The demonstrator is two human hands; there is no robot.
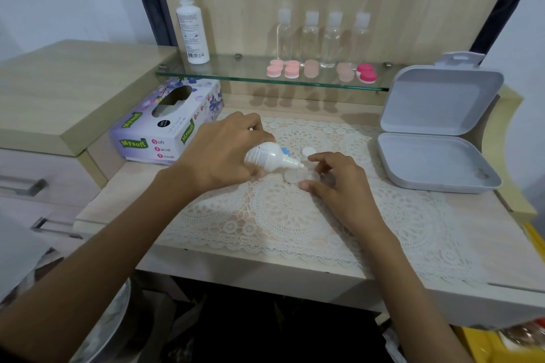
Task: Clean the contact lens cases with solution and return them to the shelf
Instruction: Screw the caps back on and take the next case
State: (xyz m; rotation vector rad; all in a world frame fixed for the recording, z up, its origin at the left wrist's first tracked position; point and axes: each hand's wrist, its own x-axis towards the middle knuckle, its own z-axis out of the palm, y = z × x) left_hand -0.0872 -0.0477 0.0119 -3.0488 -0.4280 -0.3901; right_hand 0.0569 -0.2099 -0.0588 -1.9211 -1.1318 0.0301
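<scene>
My left hand grips the tipped bottle, my right hand holds the clear case, half hidden; tissue box at ten o'clock, open grey box at two.

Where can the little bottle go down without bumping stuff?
The lace mat is bare along the table's front edge and between the right hand and the grey box. The glass shelf is bare between the tall white bottle and the clear bottles. Crowded around the lens case.
</scene>
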